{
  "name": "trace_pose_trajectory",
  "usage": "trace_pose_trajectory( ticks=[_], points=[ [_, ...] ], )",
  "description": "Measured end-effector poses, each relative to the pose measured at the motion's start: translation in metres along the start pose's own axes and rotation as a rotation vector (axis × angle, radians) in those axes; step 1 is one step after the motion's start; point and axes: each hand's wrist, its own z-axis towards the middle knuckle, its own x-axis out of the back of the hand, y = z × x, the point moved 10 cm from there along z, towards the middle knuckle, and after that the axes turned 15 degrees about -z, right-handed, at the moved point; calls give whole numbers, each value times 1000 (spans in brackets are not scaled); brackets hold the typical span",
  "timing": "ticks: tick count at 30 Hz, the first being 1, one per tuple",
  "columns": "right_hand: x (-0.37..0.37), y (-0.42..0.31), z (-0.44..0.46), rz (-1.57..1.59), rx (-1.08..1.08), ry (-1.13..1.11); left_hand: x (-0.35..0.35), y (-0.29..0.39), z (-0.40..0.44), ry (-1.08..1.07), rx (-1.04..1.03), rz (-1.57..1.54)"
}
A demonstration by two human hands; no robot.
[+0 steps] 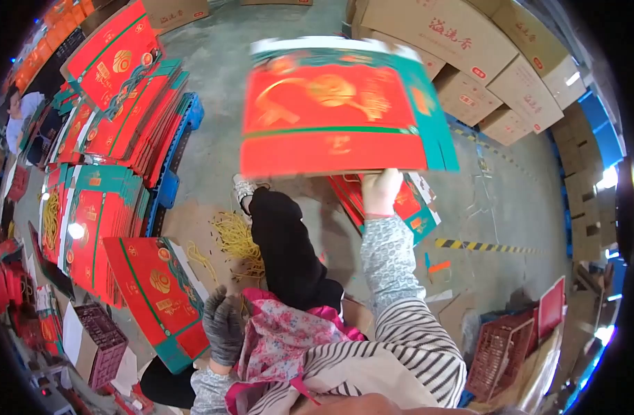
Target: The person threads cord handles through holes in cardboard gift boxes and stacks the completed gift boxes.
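My right hand (382, 190) is raised in front of me, closed on the lower edge of a flat red and green printed carton (337, 97), which is blurred by motion. Below it, a few similar red sheets (407, 204) lie on the floor. My left hand (223, 328), in a grey glove, is low beside my lap, its fingers partly curled near a red and green carton sheet (158, 287) that leans at the left. Whether it touches that sheet or holds a cord, I cannot tell. Yellow cords (239, 238) lie in a heap by my foot.
Stacks of red and green cartons (106, 214) stand on a blue pallet (168, 190) at the left. Brown boxes (469, 41) are piled at the upper right. Plastic crates (99, 339) (500, 353) sit at both lower sides. Another person (16, 114) is at the far left.
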Motion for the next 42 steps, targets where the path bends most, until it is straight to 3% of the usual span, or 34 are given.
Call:
trace_pose_trajectory(
  ticks=[2, 4, 7, 11, 17, 20, 22, 23, 24, 25, 26, 29, 31, 32, 33, 36, 38, 40, 42],
  points=[
    [-88, 122, -37, 1273, -754, -15, -1, -14, -8, 7, 31, -3],
    [-88, 124, -50, 1578, -970, -14, -10, -35, -19, -65, 106, 23],
    [-116, 198, -108, 1438, -890, -45, -21, -46, -24, -103, 188, 14],
    [-170, 301, -246, 1368, -1374, -59, -31, -56, -22, -145, 202, 27],
    [-173, 282, -266, 1433, -1499, -147, -43, -66, -18, -224, 183, 23],
    [-168, 245, -251, 1432, -1456, -344, -47, -65, -17, -231, 197, 40],
    [-178, 244, -289, 1191, -1539, -686, -46, -63, -17, -228, 190, 57],
    [-141, 213, -268, 699, -1356, -1039, -44, -64, -17, -232, 217, 56],
    [-124, 212, -225, 269, -846, -950, -42, -67, -18, -232, 247, 55],
    [-92, 196, -173, -236, -386, -637, -39, -68, -20, -216, 254, 69],
    [-69, 177, -138, -439, -205, -457, -38, -68, -20, -223, 259, 84],
    [-86, 194, -114, -788, -181, -610, -37, -74, -22, -254, 257, 119],
    [-130, 235, -160, -826, -208, -1031, -37, -80, -27, -260, 239, 121],
    [-132, 225, -169, -952, -68, -1053, -34, -89, -32, -245, 281, 115],
    [-156, 251, -194, -1054, 30, -901, -31, -92, -34, -233, 284, 119],
    [-167, 259, -204, -985, 95, -837, 2, -111, -54, -170, 284, 343],
    [-155, 258, -181, -935, 113, -815, 44, -136, -83, -12, 441, 467],
    [-146, 260, -149, -865, 178, -730, 83, -146, -101, -21, 463, 930],
    [-138, 250, -114, -838, 257, -533, 117, -147, -112, 82, 436, 1168]
  ],
)
